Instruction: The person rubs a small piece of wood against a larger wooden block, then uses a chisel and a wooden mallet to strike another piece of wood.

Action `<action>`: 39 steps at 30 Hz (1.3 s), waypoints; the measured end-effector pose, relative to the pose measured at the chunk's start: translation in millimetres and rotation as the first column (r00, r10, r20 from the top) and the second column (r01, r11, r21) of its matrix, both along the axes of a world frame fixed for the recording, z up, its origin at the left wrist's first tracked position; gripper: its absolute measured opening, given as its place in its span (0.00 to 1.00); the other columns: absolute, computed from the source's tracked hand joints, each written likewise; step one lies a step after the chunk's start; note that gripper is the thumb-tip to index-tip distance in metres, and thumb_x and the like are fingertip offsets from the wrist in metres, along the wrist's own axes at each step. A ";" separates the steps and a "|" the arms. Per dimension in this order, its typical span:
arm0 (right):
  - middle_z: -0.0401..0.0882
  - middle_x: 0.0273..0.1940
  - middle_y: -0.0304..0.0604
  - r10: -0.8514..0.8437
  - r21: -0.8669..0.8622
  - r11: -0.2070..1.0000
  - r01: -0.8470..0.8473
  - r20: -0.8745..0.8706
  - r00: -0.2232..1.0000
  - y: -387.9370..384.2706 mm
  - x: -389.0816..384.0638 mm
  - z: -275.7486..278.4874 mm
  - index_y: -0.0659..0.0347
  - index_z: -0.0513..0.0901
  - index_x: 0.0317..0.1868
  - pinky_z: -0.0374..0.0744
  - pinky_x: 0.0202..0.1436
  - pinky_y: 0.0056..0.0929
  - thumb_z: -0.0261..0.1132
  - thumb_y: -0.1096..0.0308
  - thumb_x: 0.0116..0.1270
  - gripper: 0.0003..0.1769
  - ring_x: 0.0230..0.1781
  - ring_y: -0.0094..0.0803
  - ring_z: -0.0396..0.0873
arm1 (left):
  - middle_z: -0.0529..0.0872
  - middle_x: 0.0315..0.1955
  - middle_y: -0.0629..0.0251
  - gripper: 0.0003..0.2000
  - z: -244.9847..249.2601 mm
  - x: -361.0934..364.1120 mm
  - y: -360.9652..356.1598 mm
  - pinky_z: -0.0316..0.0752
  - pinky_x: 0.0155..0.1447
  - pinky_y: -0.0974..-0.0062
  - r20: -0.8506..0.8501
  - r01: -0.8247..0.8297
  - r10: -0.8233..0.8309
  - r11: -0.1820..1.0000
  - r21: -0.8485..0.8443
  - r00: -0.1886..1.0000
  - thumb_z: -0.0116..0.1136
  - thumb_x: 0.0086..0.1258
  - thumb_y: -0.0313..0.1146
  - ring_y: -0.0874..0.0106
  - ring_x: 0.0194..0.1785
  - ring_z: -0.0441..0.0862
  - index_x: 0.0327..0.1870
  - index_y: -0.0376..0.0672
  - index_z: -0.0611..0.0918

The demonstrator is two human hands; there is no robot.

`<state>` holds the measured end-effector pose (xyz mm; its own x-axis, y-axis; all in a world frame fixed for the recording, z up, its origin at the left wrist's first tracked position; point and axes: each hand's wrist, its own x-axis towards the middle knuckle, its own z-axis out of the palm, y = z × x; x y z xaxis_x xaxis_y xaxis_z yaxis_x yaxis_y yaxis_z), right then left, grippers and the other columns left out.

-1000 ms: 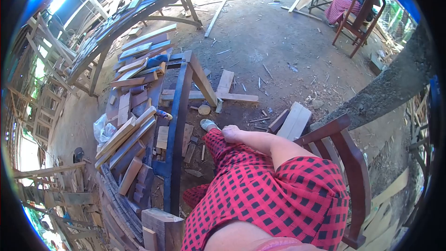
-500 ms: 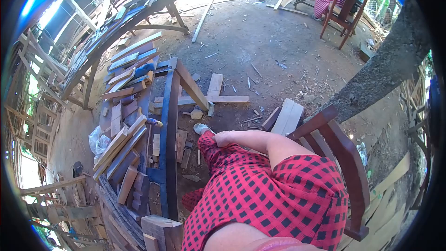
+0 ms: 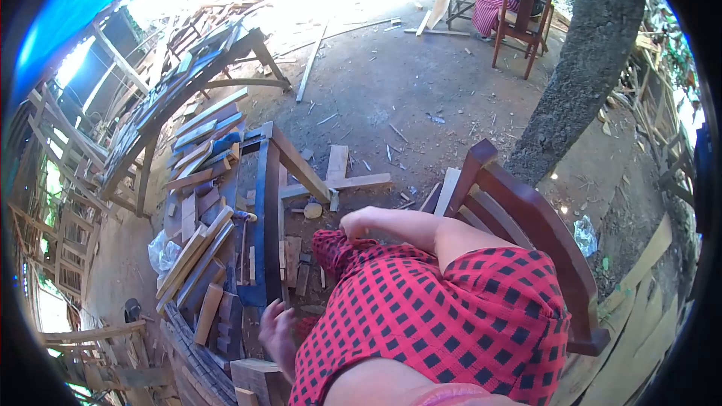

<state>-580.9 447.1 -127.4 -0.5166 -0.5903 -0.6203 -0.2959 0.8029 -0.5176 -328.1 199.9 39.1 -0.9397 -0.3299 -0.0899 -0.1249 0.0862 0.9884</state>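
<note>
My right hand (image 3: 356, 223) rests at the knee of the red and black checked clothing (image 3: 421, 293). Its fingers curl downward and look closed; whether they pinch the cloth or anything else is hidden. My left hand (image 3: 278, 334) is raised beside my lap, fingers apart and slightly blurred, with nothing in it. It is near the blue-edged bench frame (image 3: 265, 240) and a wooden block (image 3: 256, 376). Left of the frame, long wood pieces (image 3: 197, 252) lie stacked, with a hammer-like tool (image 3: 244, 216) close by.
A dark wooden chair (image 3: 538, 218) curves along my right side, near a tree trunk (image 3: 587, 68). Planks (image 3: 353, 183) lie crossed on the dirt. A wood-covered workbench (image 3: 177, 90) stands far left. Another person (image 3: 496, 7) sits by a chair at the back.
My left hand has come into view beside my lap. My right hand stays at the knee. The view has shifted, and the foot seen earlier is now hidden.
</note>
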 end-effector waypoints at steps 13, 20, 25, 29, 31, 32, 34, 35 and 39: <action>0.81 0.48 0.53 -0.201 -0.343 0.939 -0.036 -0.628 0.752 37.3 52.8 240.3 0.58 0.77 0.59 0.74 0.58 0.44 0.61 0.54 0.65 0.26 0.52 0.50 0.78 | 0.77 0.60 0.60 0.24 -177.0 -114.2 23.9 0.71 0.61 0.68 0.204 0.277 -0.331 0.927 0.252 0.921 0.45 0.76 0.46 0.66 0.58 0.78 0.64 0.36 0.73; 0.80 0.45 0.53 -0.022 -0.311 0.933 -0.180 -0.549 0.835 41.4 89.5 239.1 0.58 0.76 0.58 0.74 0.56 0.44 0.64 0.56 0.64 0.25 0.51 0.50 0.78 | 0.75 0.63 0.59 0.26 -218.3 -145.8 3.5 0.69 0.65 0.65 0.165 0.279 -0.396 0.835 0.474 0.903 0.41 0.77 0.49 0.64 0.61 0.76 0.65 0.37 0.73; 0.78 0.47 0.52 -0.029 -0.287 0.949 -0.133 -0.497 0.867 43.8 89.3 217.5 0.58 0.75 0.58 0.75 0.54 0.43 0.63 0.57 0.64 0.24 0.50 0.49 0.78 | 0.74 0.65 0.58 0.28 -224.8 -186.6 -22.9 0.68 0.67 0.64 0.146 0.288 -0.434 0.777 0.560 0.889 0.37 0.77 0.52 0.62 0.63 0.75 0.65 0.37 0.72; 0.75 0.45 0.52 0.002 -0.272 0.938 -0.215 -0.618 0.786 25.4 94.5 168.2 0.57 0.75 0.55 0.76 0.51 0.45 0.66 0.59 0.59 0.25 0.48 0.51 0.78 | 0.72 0.66 0.58 0.30 -246.2 -196.7 -38.9 0.67 0.69 0.62 0.123 0.310 -0.478 0.724 0.617 0.870 0.35 0.78 0.54 0.61 0.65 0.74 0.66 0.38 0.72; 0.74 0.45 0.53 -0.022 -0.248 0.950 -0.191 -0.663 0.748 17.2 101.6 167.5 0.58 0.75 0.55 0.76 0.50 0.46 0.67 0.59 0.58 0.25 0.47 0.52 0.78 | 0.72 0.67 0.58 0.30 -233.2 -243.6 -38.1 0.66 0.70 0.61 0.121 0.319 -0.506 0.693 0.647 0.854 0.33 0.78 0.55 0.60 0.66 0.73 0.66 0.38 0.72; 0.73 0.45 0.53 -0.003 -0.209 0.960 -0.184 -0.669 0.743 14.1 100.9 167.9 0.58 0.74 0.54 0.77 0.50 0.46 0.68 0.59 0.56 0.26 0.47 0.52 0.78 | 0.72 0.67 0.57 0.31 -235.3 -247.4 -35.7 0.66 0.70 0.61 0.122 0.324 -0.522 0.679 0.659 0.844 0.33 0.78 0.56 0.60 0.66 0.73 0.66 0.38 0.72; 0.73 0.46 0.54 0.003 -0.185 0.968 -0.169 -0.665 0.747 8.9 99.8 170.0 0.59 0.73 0.54 0.77 0.49 0.46 0.69 0.60 0.55 0.27 0.46 0.52 0.78 | 0.72 0.67 0.58 0.32 -199.8 -239.6 -22.1 0.66 0.70 0.59 0.094 0.273 -0.522 0.582 0.766 0.848 0.30 0.78 0.57 0.60 0.67 0.72 0.68 0.40 0.70; 0.73 0.46 0.54 0.024 -0.162 0.973 -0.166 -0.640 0.768 8.5 96.4 174.3 0.59 0.73 0.53 0.77 0.48 0.46 0.69 0.60 0.54 0.27 0.45 0.52 0.78 | 0.72 0.66 0.57 0.32 -197.9 -240.3 -21.6 0.66 0.70 0.59 0.097 0.286 -0.532 0.591 0.755 0.841 0.31 0.78 0.57 0.60 0.66 0.72 0.68 0.40 0.70; 0.74 0.45 0.56 0.043 -0.149 0.972 -0.179 -0.641 0.766 11.1 90.0 170.5 0.59 0.73 0.53 0.78 0.46 0.46 0.70 0.60 0.51 0.29 0.44 0.51 0.79 | 0.75 0.64 0.57 0.31 -190.2 -243.2 -18.7 0.67 0.69 0.60 0.082 0.361 -0.575 0.612 0.704 0.814 0.32 0.78 0.56 0.61 0.64 0.75 0.67 0.40 0.71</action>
<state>-490.9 458.2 43.1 -0.6729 -0.7382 -0.0473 -0.6900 0.6494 -0.3196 -571.3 181.3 -151.1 -0.8432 0.3871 -0.3730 -0.5202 -0.4127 0.7477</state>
